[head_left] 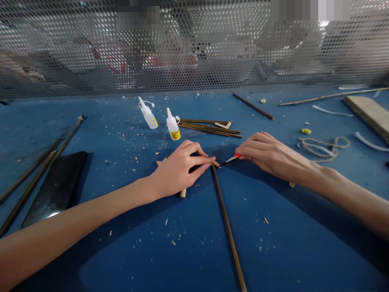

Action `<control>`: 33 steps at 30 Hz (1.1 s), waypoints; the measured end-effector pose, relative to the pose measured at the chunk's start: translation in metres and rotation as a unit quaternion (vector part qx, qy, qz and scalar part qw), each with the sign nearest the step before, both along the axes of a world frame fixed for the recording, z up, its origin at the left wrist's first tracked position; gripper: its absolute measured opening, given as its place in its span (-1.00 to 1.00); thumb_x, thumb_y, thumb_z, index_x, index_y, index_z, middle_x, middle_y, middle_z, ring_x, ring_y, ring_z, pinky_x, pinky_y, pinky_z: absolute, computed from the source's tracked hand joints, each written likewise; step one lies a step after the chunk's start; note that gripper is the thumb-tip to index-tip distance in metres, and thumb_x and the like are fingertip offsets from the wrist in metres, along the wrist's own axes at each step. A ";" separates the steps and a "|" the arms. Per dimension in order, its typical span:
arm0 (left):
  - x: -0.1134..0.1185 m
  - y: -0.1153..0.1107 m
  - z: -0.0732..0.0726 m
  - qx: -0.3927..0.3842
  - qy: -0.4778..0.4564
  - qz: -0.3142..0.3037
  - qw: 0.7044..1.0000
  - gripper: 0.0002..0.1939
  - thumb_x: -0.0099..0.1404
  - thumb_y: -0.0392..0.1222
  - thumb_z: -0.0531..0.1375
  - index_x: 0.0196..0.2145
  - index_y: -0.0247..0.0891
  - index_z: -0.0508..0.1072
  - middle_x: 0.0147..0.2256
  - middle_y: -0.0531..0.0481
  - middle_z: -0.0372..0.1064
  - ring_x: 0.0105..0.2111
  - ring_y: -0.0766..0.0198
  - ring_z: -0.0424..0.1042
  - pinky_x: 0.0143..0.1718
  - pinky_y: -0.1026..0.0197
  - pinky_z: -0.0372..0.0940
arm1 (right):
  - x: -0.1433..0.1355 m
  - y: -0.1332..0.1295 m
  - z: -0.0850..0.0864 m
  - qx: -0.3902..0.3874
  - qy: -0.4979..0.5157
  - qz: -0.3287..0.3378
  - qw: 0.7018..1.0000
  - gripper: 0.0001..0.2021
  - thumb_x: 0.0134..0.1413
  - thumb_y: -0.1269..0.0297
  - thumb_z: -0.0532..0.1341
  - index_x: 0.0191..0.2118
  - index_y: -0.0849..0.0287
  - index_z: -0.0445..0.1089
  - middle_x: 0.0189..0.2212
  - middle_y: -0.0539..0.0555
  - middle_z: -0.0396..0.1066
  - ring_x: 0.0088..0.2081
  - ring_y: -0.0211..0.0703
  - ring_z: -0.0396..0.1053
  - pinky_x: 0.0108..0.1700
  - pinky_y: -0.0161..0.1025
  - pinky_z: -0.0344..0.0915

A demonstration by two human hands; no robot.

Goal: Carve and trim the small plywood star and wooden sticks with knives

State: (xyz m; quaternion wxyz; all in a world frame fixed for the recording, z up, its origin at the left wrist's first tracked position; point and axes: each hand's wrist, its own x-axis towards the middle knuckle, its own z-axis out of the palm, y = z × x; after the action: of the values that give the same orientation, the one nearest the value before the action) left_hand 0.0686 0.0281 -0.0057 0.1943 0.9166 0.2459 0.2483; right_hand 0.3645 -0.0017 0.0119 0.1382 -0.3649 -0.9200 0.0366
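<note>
My left hand (pixel 179 170) is closed, its fingertips pinching a small flat wooden piece (pixel 216 164) at the far end of a thin brown stick (pixel 227 225). That stick lies on the blue table and runs toward me. A slim knife-like tool (pixel 229 161) with a dark tip and a red-orange part is in my right hand (pixel 267 156), whose fingers are closed around it. Its tip meets the wooden piece or lies right beside it. Below my left palm, a pale wooden rod end (pixel 182 193) sticks out, the remainder hidden.
Two white glue bottles (pixel 174 126) stand beyond my left hand, near several brown sticks (pixel 209 128). A black phone (pixel 56 188) and longer sticks (pixel 39 174) lie left. Coiled string (pixel 322 148) and a board (pixel 369 115) are right. Perforated metal (pixel 194 77) borders the back.
</note>
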 end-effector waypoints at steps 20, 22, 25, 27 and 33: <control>0.000 0.002 -0.003 0.000 -0.007 -0.006 1.000 -0.74 0.46 -0.22 0.17 0.04 -0.15 0.55 -0.16 -0.09 0.40 -0.06 0.14 0.33 0.03 0.01 0.33 | 0.002 0.003 0.001 0.000 0.005 0.012 1.000 -0.74 0.41 0.29 0.03 -0.04 0.09 0.47 -0.14 0.12 0.53 -0.11 -0.01 0.35 -0.04 -0.08 0.24; 0.000 0.003 -0.004 0.000 -0.007 -0.005 1.000 -0.74 0.46 -0.22 0.17 0.05 -0.16 0.55 -0.16 -0.09 0.40 -0.07 0.14 0.33 0.04 0.01 0.33 | 0.003 0.002 0.001 0.003 0.001 0.018 1.000 -0.74 0.41 0.31 0.03 -0.02 0.10 0.45 -0.13 0.13 0.53 -0.10 -0.01 0.35 -0.03 -0.08 0.25; 0.000 0.003 -0.004 -0.001 -0.006 -0.006 1.000 -0.73 0.48 -0.21 0.15 0.05 -0.14 0.55 -0.16 -0.09 0.40 -0.08 0.14 0.33 0.02 0.00 0.33 | 0.002 0.002 0.002 0.009 -0.005 0.020 1.000 -0.75 0.41 0.31 0.03 0.00 0.12 0.44 -0.10 0.14 0.52 -0.09 0.00 0.35 -0.03 -0.07 0.25; 0.000 0.003 -0.005 0.000 -0.008 -0.006 1.000 -0.73 0.48 -0.20 0.14 0.05 -0.13 0.55 -0.17 -0.10 0.40 -0.08 0.13 0.34 0.02 -0.01 0.34 | 0.001 0.001 0.002 0.010 -0.009 0.018 1.000 -0.74 0.41 0.32 0.02 0.00 0.11 0.44 -0.10 0.14 0.52 -0.09 0.00 0.35 -0.03 -0.06 0.26; 0.000 0.003 -0.005 0.000 -0.011 -0.004 1.000 -0.74 0.46 -0.22 0.17 0.04 -0.14 0.55 -0.17 -0.09 0.40 -0.08 0.13 0.34 0.02 0.00 0.34 | 0.002 0.003 0.002 0.001 -0.005 0.019 1.000 -0.74 0.40 0.31 0.03 -0.02 0.12 0.46 -0.12 0.12 0.53 -0.09 -0.01 0.36 -0.04 -0.05 0.26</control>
State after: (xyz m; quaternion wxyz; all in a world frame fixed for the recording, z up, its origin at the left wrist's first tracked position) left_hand 0.0683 0.0309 -0.0107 0.1979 0.9150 0.2396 0.2574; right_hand 0.3666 0.0009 0.0134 0.1329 -0.3471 -0.9276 0.0365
